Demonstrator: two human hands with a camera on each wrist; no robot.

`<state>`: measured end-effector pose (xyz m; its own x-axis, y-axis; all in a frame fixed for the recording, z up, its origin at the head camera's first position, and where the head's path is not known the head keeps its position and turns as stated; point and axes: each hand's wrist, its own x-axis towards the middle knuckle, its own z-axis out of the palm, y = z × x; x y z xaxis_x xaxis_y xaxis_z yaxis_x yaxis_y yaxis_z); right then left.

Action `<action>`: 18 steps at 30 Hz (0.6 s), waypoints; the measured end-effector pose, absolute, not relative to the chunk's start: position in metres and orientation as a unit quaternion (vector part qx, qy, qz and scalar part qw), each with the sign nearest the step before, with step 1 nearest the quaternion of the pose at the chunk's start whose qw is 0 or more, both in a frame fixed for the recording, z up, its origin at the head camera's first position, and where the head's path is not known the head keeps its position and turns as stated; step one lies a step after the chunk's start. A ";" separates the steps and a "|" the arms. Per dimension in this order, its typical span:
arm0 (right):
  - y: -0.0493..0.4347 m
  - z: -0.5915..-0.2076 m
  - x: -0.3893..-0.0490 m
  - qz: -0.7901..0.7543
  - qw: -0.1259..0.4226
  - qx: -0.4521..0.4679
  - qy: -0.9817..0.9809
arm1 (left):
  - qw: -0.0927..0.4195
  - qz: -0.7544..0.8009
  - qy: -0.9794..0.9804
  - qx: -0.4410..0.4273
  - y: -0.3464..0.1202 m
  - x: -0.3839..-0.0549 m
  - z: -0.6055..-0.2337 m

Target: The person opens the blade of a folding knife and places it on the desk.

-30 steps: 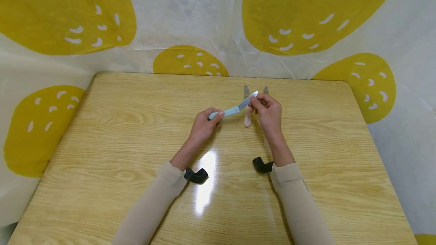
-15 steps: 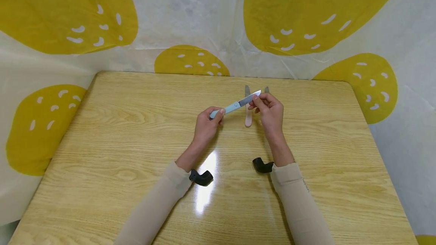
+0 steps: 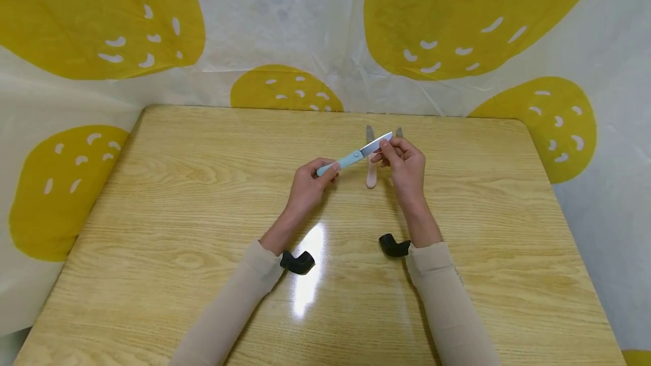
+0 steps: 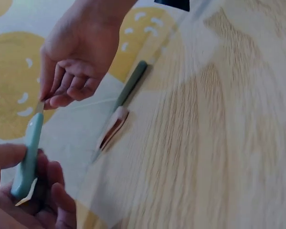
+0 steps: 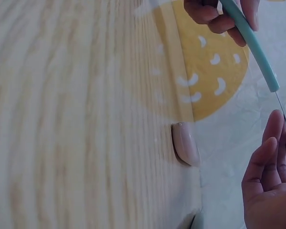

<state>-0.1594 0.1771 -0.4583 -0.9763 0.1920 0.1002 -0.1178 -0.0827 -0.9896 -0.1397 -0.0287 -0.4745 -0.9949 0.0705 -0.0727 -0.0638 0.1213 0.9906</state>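
A folding knife with a light blue handle and a shiny blade is held up over the far half of the table. My left hand grips the handle, thumb on top. At the other end, my right hand pinches the blade near its tip between thumb and fingers. Blade and handle form a nearly straight line. Beneath lies a pink-handled folding knife, its blade pointing to the back edge. Beside it lies a knife with a dark green handle, mostly hidden by my right hand in the head view.
The wooden table reaches back to a white curtain printed with yellow fruit, which also hangs at both sides. Black curved mounts stick out inward at both wrists. A bright light reflection lies between the forearms.
The blade was angled against the handle a second ago and has swung out nearly straight with it. My left hand has shifted slightly right; the right hand has barely moved.
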 end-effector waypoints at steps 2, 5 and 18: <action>0.177 -0.458 -0.160 0.739 0.103 -0.027 -0.665 | 0.064 0.641 0.765 0.011 -0.031 -0.140 -0.473; 0.177 -0.457 -0.161 0.741 0.094 -0.028 -0.664 | 0.083 0.612 0.786 0.034 -0.033 -0.140 -0.471; 0.177 -0.459 -0.163 0.687 0.033 -0.036 -0.725 | 0.105 0.635 0.765 0.022 -0.022 -0.141 -0.481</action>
<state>-0.1625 0.1773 -0.4586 -0.9953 0.0966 -0.0018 0.0070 0.0543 -0.9985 -0.1407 -0.0218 -0.4814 -0.9769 0.1674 -0.1326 -0.0994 0.1929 0.9762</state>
